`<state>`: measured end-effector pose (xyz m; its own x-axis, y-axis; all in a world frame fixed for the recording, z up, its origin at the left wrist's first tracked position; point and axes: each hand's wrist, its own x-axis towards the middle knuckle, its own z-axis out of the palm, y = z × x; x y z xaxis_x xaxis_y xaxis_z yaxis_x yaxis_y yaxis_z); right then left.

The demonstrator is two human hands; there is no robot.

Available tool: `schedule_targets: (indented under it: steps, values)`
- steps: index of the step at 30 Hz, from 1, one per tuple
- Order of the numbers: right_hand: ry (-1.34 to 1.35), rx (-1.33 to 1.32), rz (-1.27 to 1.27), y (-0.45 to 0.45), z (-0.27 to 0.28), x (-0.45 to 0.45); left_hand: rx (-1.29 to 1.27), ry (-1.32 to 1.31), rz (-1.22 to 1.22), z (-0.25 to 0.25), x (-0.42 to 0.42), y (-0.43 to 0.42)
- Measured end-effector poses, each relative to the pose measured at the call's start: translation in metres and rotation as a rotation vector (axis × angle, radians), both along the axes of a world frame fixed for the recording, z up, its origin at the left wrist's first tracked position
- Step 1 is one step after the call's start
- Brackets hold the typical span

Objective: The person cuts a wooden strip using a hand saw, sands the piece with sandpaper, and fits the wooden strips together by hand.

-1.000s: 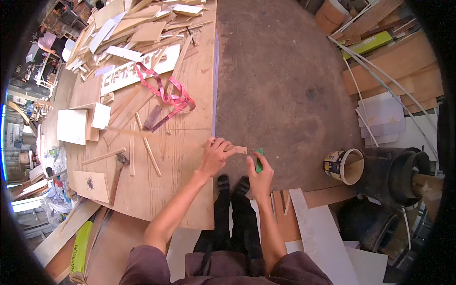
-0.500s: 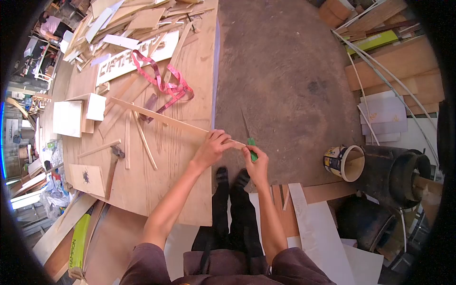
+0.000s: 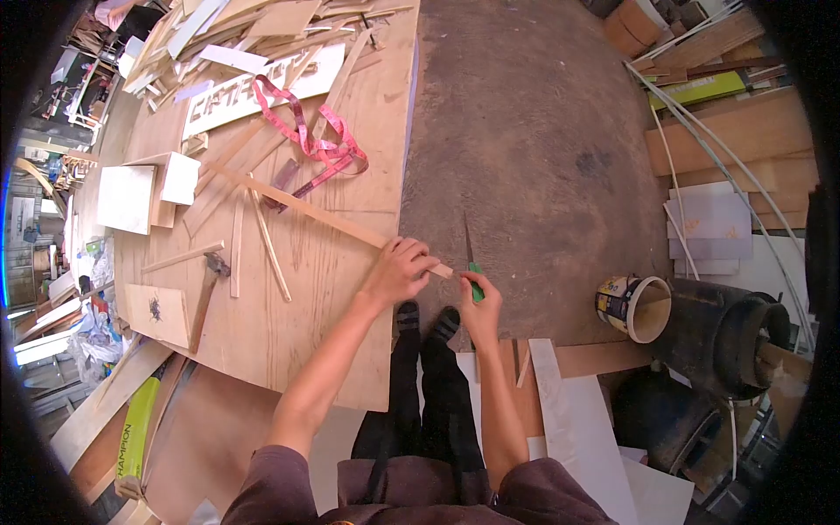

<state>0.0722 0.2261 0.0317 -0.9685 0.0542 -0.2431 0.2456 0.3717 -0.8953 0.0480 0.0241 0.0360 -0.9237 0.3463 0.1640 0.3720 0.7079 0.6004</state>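
Observation:
My left hand (image 3: pixel 402 273) is closed around a long, thin wooden strip (image 3: pixel 324 219) near its near end. The strip lies slanted across the wooden table (image 3: pixel 332 350), and its tip sticks out past the table edge. In my right hand (image 3: pixel 480 306) is a green-handled tool (image 3: pixel 475 278) with a long, thin, pointed dark blade directed away from me. My right hand is just right of the strip's tip, with a small gap between. Left of the strip, a hammer (image 3: pixel 210 289) and thin sticks (image 3: pixel 269 241) lie on the table. A pink measuring tape (image 3: pixel 302 136) curls beyond it.
Wood scraps (image 3: pixel 271 26) pile up at the table's far end, near a white lettered board (image 3: pixel 236 96). White-faced blocks (image 3: pixel 131 199) stand at left. On the floor at right are a bucket (image 3: pixel 649 311), black drums (image 3: pixel 722 328) and leaning boards (image 3: pixel 735 122).
My right hand has moved slightly right and down with the green-handled tool, away from the strip's tip. My left hand keeps its hold; the view has shifted a little.

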Motion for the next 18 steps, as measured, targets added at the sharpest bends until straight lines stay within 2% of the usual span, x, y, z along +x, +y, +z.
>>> schedule_targets:
  steps: [5,9,11,13,15,18]
  values:
    - [-0.01,0.06,0.001,0.006,0.008,0.003,-0.047,0.114,-0.04,-0.023,0.007,-0.005]
    - [0.077,0.07,-0.059,0.008,0.01,0.007,-0.084,0.046,-0.015,-0.008,0.012,0.005]
    - [0.109,0.056,-0.066,0.011,0.019,0.015,-0.046,0.056,0.14,0.005,0.014,0.013]
    - [0.144,0.043,-0.071,0.011,0.042,0.024,-0.04,0.05,0.162,0.005,0.013,0.016]
    - [0.058,-0.034,-0.034,0.012,0.069,0.033,-0.031,0.045,0.183,0.005,0.008,0.022]
    - [0.115,-0.094,-0.057,0.014,0.076,0.051,-0.079,0.096,0.261,0.0,-0.002,0.033]
